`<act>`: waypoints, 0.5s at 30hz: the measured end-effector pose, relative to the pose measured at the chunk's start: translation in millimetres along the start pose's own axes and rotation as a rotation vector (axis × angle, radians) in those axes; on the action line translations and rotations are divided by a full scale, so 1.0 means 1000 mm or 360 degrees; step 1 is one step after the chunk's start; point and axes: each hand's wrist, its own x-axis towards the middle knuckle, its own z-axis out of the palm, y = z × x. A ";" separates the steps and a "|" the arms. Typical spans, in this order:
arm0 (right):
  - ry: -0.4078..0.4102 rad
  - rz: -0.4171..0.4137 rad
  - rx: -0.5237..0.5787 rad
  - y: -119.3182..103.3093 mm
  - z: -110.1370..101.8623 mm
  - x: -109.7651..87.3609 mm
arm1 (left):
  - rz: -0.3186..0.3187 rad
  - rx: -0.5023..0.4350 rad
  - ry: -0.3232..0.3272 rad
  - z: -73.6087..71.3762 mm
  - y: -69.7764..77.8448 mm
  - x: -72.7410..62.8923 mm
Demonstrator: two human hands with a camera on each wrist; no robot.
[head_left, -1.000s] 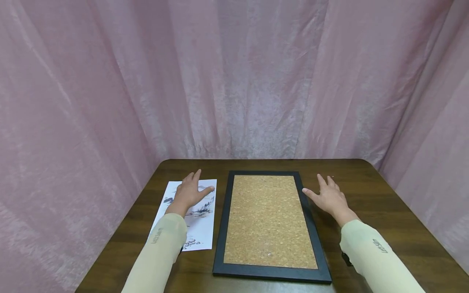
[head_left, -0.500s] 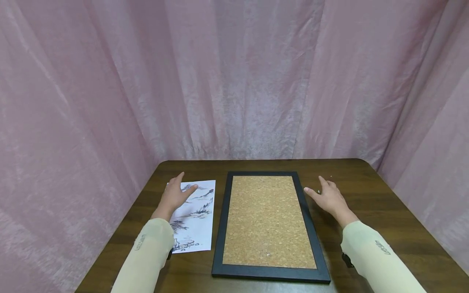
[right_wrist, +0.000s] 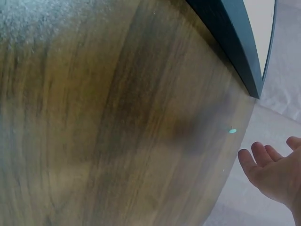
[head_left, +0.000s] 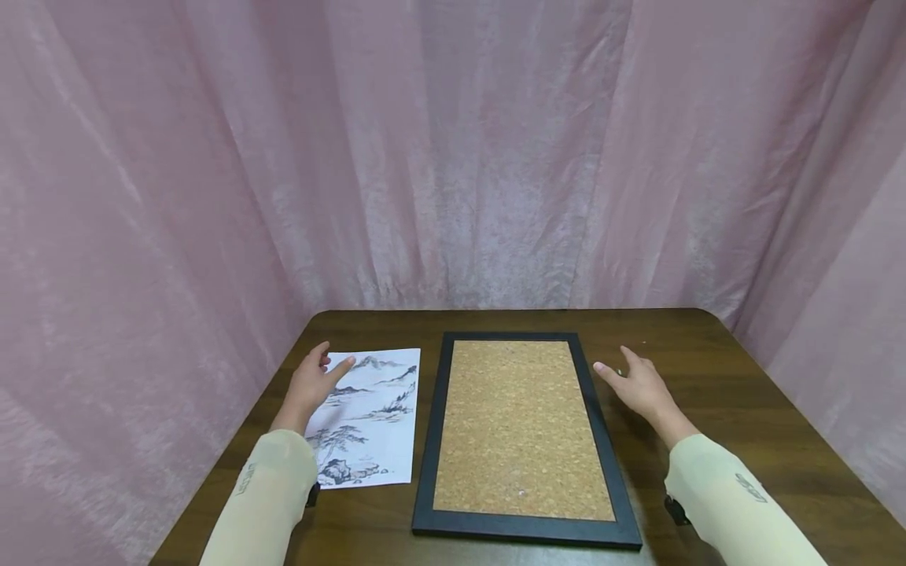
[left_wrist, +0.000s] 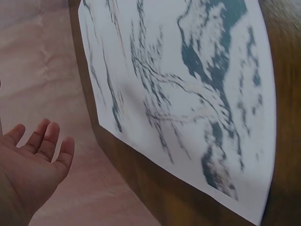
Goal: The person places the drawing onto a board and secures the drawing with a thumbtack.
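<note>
Curtain [head_left: 106,236], pink and draped, hangs at far left and runs behind the brown table [head_left: 715,369]. Next comes the left hand [head_left: 309,387], fingers relaxed and slightly bent, thumb spread well away from them, with nothing in its grasp; it hovers by the upper left edge of 1 white sheet [head_left: 382,393] bearing an ink landscape, flat on the table. Just beside the sheet, apart from it, lies 1 cork board [head_left: 520,432] in a black frame [head_left: 531,525]. Past its right side hovers the right hand [head_left: 642,391], loosely spread, thumb wide, holding nothing. Near its fingers, 1 small pale green object [right_wrist: 233,131] lies on the table.
</note>
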 end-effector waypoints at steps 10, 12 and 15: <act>0.0003 0.0010 0.0048 0.002 0.006 -0.002 | -0.0167 -0.0111 0.0083 -0.009 -0.029 -0.011; 0.0001 0.0023 0.0064 0.003 0.007 -0.003 | -0.0183 -0.0111 0.0104 -0.009 -0.034 -0.014; -0.0016 0.0049 0.0097 0.003 0.008 -0.005 | -0.0206 -0.0110 0.0144 -0.010 -0.041 -0.018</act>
